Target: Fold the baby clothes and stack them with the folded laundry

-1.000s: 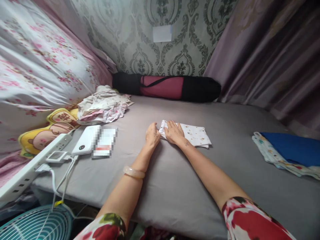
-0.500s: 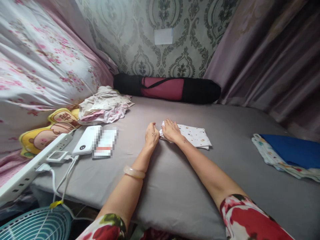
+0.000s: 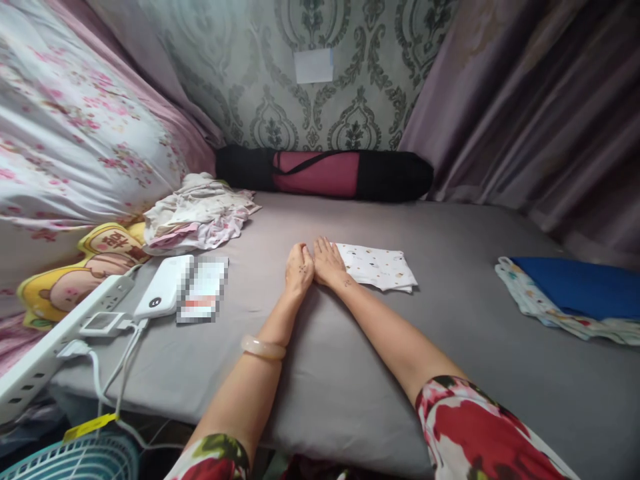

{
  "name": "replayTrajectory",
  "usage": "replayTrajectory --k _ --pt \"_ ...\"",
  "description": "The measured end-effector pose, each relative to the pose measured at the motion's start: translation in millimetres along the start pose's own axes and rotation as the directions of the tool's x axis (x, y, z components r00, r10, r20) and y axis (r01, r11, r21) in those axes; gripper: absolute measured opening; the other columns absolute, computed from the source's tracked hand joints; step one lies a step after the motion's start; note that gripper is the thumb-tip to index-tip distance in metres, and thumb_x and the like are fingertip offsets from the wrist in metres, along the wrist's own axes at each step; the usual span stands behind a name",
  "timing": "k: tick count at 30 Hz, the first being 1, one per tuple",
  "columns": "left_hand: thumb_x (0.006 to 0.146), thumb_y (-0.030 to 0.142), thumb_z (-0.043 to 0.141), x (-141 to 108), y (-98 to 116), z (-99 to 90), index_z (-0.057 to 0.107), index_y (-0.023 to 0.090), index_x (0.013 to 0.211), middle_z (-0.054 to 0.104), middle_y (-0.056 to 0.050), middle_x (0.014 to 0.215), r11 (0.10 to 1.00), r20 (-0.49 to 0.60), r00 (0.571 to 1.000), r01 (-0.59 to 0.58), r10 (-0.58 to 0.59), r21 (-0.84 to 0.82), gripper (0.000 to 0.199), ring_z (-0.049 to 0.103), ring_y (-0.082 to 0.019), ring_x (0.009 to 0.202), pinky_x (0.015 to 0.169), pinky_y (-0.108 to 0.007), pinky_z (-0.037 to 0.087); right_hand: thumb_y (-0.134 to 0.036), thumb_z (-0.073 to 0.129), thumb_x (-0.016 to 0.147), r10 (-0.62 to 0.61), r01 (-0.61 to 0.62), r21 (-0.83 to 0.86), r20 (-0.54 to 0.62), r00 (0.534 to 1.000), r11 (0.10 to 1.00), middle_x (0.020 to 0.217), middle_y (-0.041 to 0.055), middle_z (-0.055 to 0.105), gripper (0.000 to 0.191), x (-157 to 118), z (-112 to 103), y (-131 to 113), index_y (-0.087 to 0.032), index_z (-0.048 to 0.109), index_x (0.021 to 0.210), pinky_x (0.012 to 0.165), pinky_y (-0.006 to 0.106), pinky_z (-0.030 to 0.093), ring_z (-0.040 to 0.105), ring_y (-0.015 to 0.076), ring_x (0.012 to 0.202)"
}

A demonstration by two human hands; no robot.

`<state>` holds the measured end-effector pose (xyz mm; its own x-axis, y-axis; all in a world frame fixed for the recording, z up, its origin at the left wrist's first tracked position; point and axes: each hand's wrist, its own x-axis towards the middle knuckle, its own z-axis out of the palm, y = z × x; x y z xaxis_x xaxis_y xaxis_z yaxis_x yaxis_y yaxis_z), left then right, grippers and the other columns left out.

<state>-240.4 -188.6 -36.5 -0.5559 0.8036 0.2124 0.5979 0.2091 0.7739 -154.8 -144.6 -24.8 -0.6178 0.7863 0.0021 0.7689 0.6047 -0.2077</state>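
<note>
A white folded cloth (image 3: pixel 381 267) with small scattered prints lies on the grey bed. My right hand (image 3: pixel 328 262) rests flat over its left part, fingers stretched out and pointing away from me. Close against it on the left is my left hand (image 3: pixel 299 268), turned on its side with the fingers curled in. Whatever those fingers hold is hidden behind the hand, and the cloth's left edge is covered. A pale bangle (image 3: pixel 263 348) circles my left forearm.
A crumpled clothes pile (image 3: pixel 200 207), a white power bank (image 3: pixel 165 287), a blurred flat rectangle (image 3: pixel 204 290) and a power strip (image 3: pixel 65 340) occupy the left. At right lies a blue folded cloth (image 3: pixel 585 287) on patterned fabric. A long black-and-pink bag (image 3: pixel 315 173) lines the wall.
The view has shifted slightly to the right. My right hand has come closer to my left, and the two now nearly touch. The cloth's wrinkled left edge no longer shows.
</note>
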Motion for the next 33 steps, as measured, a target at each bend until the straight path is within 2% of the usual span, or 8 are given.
replayTrajectory --k 5,10,14,17,21,25,29,33 --pt "0.095 0.023 0.033 0.4 -6.9 3.8 0.057 0.016 0.113 0.064 -0.013 0.118 0.993 -0.01 0.993 -0.115 0.115 0.017 0.031 0.059 -0.022 0.114 0.101 -0.038 0.046 -0.037 0.016 0.1 -0.015 0.014 0.143 0.008 1.0 0.99 0.159 0.0138 0.022 0.06 2.7 -2.4 8.3 -0.006 0.029 0.15 0.119 0.039 0.014 0.016 0.0233 0.148" --pt "0.095 0.022 0.032 -2.9 -6.5 6.6 0.056 0.015 0.119 0.063 -0.015 0.12 0.96 0.013 0.964 -0.267 0.267 0.087 0.034 0.058 -0.021 0.116 0.104 -0.037 0.044 -0.036 0.02 0.1 0.004 0.014 0.172 -0.104 0.995 0.985 0.158 0.015 0.025 0.059 -16.1 -9.9 32.8 -0.005 0.031 0.149 0.119 0.039 0.014 0.018 0.024 0.147" --pt "0.096 0.024 0.035 -13.0 -2.7 10.9 0.052 0.016 0.127 0.057 -0.014 0.134 0.864 0.136 0.884 -0.466 0.447 0.191 0.037 0.048 -0.024 0.13 0.11 -0.042 0.036 -0.035 0.024 0.1 0.056 -0.045 0.118 -0.096 0.994 0.992 0.158 0.0166 0.025 0.059 -44.3 -16.4 61.7 -0.004 0.032 0.149 0.119 0.043 0.01 0.017 0.0261 0.147" --pt "0.096 0.029 0.037 -20.5 -2.0 14.4 0.053 0.019 0.129 0.05 -0.012 0.144 0.808 0.257 0.852 -0.517 0.456 0.283 0.038 0.036 -0.027 0.14 0.115 -0.05 0.027 -0.036 0.026 0.1 0.095 -0.087 0.108 -0.068 0.993 0.99 0.157 0.0175 0.027 0.058 -63.4 -19.7 84.6 -0.005 0.032 0.149 0.118 0.046 0.01 0.019 0.0279 0.146" --pt "0.096 0.031 0.037 -20.0 -4.8 15.9 0.056 0.019 0.125 0.05 -0.012 0.143 0.827 0.304 0.872 -0.471 0.384 0.307 0.037 0.037 -0.028 0.139 0.113 -0.05 0.029 -0.03 0.032 0.099 0.151 -0.131 0.127 -0.167 0.974 0.983 0.151 0.0169 0.04 0.05 -79.8 -26.9 116.7 -0.007 0.045 0.142 0.116 0.04 0.021 0.034 0.0263 0.14" --pt "0.093 0.03 0.037 -12.1 -6.5 13.5 0.058 0.017 0.121 0.06 -0.014 0.128 0.875 0.211 0.917 -0.389 0.339 0.288 0.037 0.052 -0.026 0.123 0.105 -0.04 0.039 -0.021 0.039 0.095 0.354 -0.305 0.204 -0.282 0.892 0.93 0.129 0.0141 0.062 0.039 -89.9 -43.1 153.1 -0.011 0.059 0.127 0.101 0.027 0.038 0.055 0.0208 0.119" --pt "0.088 0.04 0.045 -5.9 -5.3 8.8 0.065 0.016 0.113 0.064 -0.016 0.113 0.914 0.09 0.991 -0.124 0.096 0.386 0.04 0.054 -0.031 0.114 0.099 -0.044 0.041 -0.032 0.043 0.095 0.605 -0.558 0.287 -0.11 0.788 0.779 0.104 0.0104 0.073 0.034 -100.8 -60.0 185.8 -0.017 0.071 0.103 0.077 0.025 0.045 0.066 0.0207 0.096" --pt "0.085 0.051 0.048 4.9 -2.2 5.4 0.071 0.018 0.099 0.066 -0.017 0.105 0.924 0.123 0.99 0.019 -0.071 0.381 0.043 0.055 -0.034 0.111 0.096 -0.045 0.041 -0.044 0.048 0.092 0.633 -0.621 0.274 0.054 0.772 0.734 0.098 0.0105 0.074 0.037 -108.5 -65.0 201.5 -0.018 0.074 0.09 0.066 0.024 0.043 0.068 0.0212 0.09"
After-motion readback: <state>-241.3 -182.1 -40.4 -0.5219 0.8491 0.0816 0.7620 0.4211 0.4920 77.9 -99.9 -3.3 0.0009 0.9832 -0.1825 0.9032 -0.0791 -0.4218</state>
